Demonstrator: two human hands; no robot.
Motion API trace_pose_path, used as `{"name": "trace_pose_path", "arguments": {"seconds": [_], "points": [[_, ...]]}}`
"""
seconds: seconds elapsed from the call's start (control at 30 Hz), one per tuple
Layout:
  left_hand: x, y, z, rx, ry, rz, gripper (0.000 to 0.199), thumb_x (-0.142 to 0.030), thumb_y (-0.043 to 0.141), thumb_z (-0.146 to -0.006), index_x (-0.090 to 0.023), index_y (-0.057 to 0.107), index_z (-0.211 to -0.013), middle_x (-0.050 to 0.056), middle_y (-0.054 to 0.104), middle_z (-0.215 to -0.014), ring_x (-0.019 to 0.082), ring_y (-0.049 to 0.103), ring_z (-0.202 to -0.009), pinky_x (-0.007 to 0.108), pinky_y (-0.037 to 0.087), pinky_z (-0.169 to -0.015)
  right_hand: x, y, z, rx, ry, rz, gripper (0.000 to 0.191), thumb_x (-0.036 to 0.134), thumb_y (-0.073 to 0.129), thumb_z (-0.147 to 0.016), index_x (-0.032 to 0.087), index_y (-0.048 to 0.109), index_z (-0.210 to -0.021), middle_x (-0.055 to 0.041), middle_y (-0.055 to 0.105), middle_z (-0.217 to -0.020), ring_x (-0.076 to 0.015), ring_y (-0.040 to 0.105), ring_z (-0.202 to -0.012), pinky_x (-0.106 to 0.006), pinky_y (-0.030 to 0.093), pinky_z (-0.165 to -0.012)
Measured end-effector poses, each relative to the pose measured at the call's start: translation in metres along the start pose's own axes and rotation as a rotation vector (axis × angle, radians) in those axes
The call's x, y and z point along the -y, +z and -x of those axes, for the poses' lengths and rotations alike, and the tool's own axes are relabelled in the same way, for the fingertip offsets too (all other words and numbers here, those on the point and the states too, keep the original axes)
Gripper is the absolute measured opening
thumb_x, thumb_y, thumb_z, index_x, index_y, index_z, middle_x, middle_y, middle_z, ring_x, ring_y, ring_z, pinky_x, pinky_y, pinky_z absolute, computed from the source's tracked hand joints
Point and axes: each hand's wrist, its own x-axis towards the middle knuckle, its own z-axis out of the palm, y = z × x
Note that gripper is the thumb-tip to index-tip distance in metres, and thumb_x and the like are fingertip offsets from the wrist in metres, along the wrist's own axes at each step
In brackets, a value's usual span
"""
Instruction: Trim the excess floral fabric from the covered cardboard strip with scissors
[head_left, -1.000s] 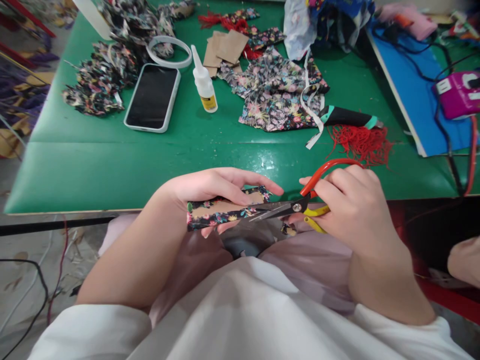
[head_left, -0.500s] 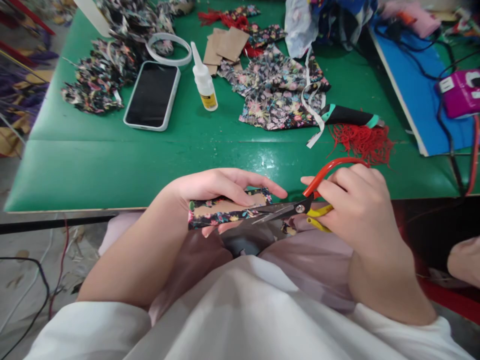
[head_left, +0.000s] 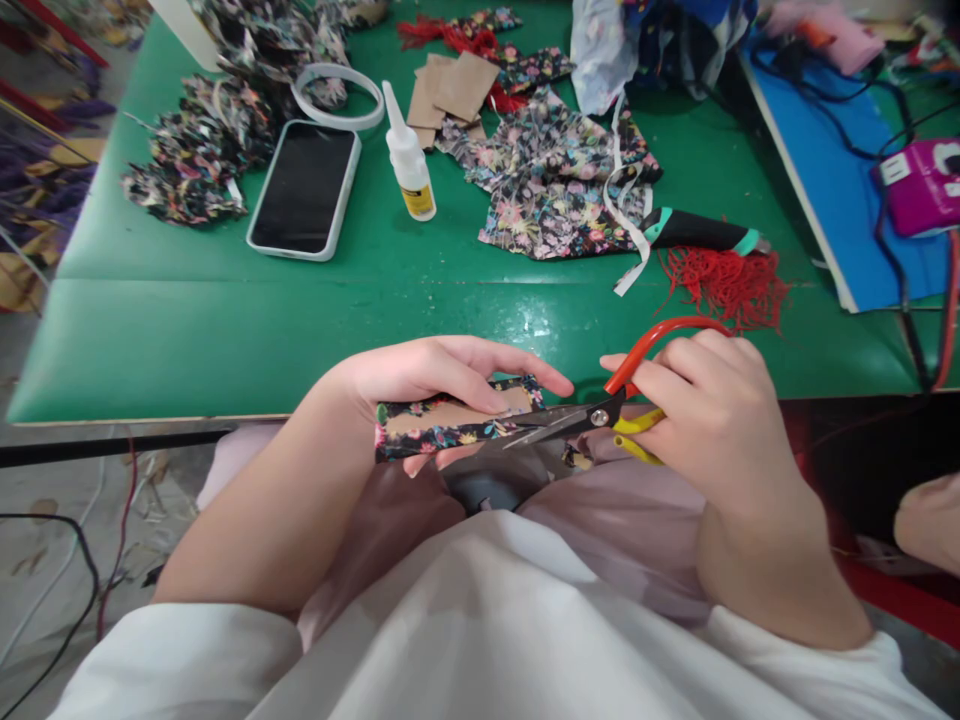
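The left hand (head_left: 439,368) pinches the floral-edged cardboard strip (head_left: 424,416) between thumb and fingers, long axis near 9-to-3 o'clock. The right hand (head_left: 697,400), at the strip's 3 o'clock, grips the scissors (head_left: 574,418); 2 blades, aimed toward 9 o'clock, overlap its 4 o'clock corner.

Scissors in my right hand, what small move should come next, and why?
Perhaps ease the scissors shut gently: their blades stand parted at the flower-print strip that your left hand holds, and your left thumb lies close to the blades.
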Motion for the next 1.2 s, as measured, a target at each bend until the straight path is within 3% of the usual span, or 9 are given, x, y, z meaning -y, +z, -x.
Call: {"name": "trace_pose_path", "arguments": {"seconds": [0.3,0.57,1.0,1.2], "points": [[0.001,-0.001,0.0,-0.024,0.0,-0.038,0.049,-0.016,0.05,-0.081,-0.022,0.046,-0.13,0.005,0.068,-0.09,0.009,0.06,-0.047,0.018,0.047,-0.043,0.001,0.0,0.0,0.007,0.004,0.004,0.015,0.028,0.053,-0.079,0.02,0.064,-0.072,-0.0021,0.042,-0.059,-0.0182,0.038,-0.065,-0.032,0.026,-0.061],[0.002,-0.003,0.0,-0.054,0.052,-0.134,0.051,-0.019,0.055,-0.079,-0.018,0.048,-0.129,0.008,0.068,-0.093,0.015,0.065,-0.065,0.02,0.049,-0.051,0.0,0.001,0.001,-0.003,0.002,-0.016,0.012,0.025,0.054,-0.078,0.02,0.063,-0.072,-0.0014,0.041,-0.059,-0.0179,0.038,-0.065,-0.032,0.026,-0.061],[0.0,0.002,0.001,-0.036,0.005,-0.095,0.05,-0.019,0.053,-0.08,-0.021,0.045,-0.13,0.004,0.068,-0.09,0.008,0.059,-0.047,0.017,0.046,-0.044,-0.001,0.002,0.0,-0.016,-0.008,-0.029,0.017,0.03,0.055,-0.08,0.02,0.061,-0.067,-0.0011,0.042,-0.059,-0.0175,0.04,-0.063,-0.031,0.028,-0.059],[-0.003,0.008,0.01,-0.216,0.141,-0.15,0.051,-0.024,0.049,-0.087,-0.024,0.035,-0.135,0.002,0.068,-0.071,0.011,0.063,-0.049,0.019,0.049,-0.05,-0.017,0.004,0.0,-0.116,0.166,-0.261,0.019,0.032,0.06,-0.079,0.015,0.065,-0.083,-0.0043,0.056,-0.067,-0.0174,0.048,-0.067,-0.03,0.039,-0.064]]}}
